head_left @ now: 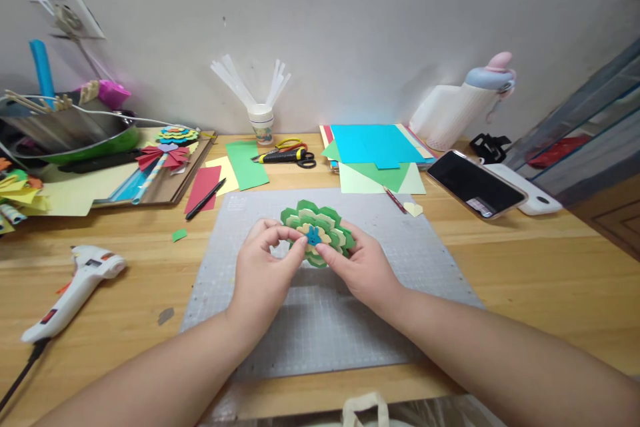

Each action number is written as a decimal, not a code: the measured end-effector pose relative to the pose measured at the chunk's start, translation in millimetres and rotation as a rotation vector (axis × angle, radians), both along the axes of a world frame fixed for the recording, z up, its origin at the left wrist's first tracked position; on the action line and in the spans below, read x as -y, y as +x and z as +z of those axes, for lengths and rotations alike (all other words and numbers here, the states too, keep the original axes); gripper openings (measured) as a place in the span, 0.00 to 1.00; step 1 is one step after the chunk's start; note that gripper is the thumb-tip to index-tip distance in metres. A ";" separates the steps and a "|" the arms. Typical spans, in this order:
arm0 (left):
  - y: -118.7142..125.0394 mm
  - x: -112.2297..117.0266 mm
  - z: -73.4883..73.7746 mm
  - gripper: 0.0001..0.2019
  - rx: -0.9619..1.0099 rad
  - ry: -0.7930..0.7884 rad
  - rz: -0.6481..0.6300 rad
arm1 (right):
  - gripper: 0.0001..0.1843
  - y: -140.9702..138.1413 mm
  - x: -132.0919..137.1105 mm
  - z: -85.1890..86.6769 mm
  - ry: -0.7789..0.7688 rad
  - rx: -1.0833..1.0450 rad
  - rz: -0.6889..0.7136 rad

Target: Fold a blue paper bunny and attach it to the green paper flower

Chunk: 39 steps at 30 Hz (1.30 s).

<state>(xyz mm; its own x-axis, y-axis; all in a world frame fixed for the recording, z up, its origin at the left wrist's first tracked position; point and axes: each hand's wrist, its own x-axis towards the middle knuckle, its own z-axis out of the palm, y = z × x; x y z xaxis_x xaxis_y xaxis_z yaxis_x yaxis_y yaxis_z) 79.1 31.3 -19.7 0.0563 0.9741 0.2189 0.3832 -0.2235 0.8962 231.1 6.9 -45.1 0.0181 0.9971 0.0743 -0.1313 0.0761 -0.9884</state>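
A layered paper flower point(319, 225) in dark green, light green and cream, with a small blue piece at its centre, is held just above a grey cutting mat point(320, 320). My left hand point(264, 265) pinches the flower's left side, thumb near the blue centre. My right hand point(359, 264) grips its right side, thumb pressed beside the same blue piece. Both hands are closed on the flower.
A white glue gun point(75, 287) lies at the left. A black pen point(205, 199), coloured paper sheets point(375, 150), scissors and a cutter point(287, 153), a cup of straws point(262, 121) and a phone point(475, 183) lie behind the mat. Another finished paper flower point(167, 147) rests far left.
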 end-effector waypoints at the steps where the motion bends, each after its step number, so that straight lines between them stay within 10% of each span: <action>1: -0.2 -1.1 -1.1 0.04 0.005 -0.001 0.006 | 0.14 0.1 -0.7 0.8 -0.023 -0.030 0.010; 8: -1.4 -16.9 -13.0 0.33 0.196 -0.178 -0.055 | 0.14 3.7 -5.8 4.6 -0.203 -0.211 0.097; 15: -0.9 -21.0 -11.7 0.23 0.441 -0.493 -0.272 | 0.14 4.2 -5.8 7.9 -0.252 -0.227 0.146; 25: -0.8 -21.9 -10.7 0.23 0.576 -0.525 -0.194 | 0.21 10.4 -12.5 -1.1 -0.102 -0.182 -0.136; 32: -1.4 -22.4 -11.5 0.20 0.586 -0.571 -0.224 | 0.19 6.7 -10.6 3.1 -0.281 -0.197 0.159; 39: -3.5 -18.9 -0.7 0.17 0.574 -0.648 -0.385 | 0.16 7.4 -7.9 1.9 -0.206 -0.107 0.101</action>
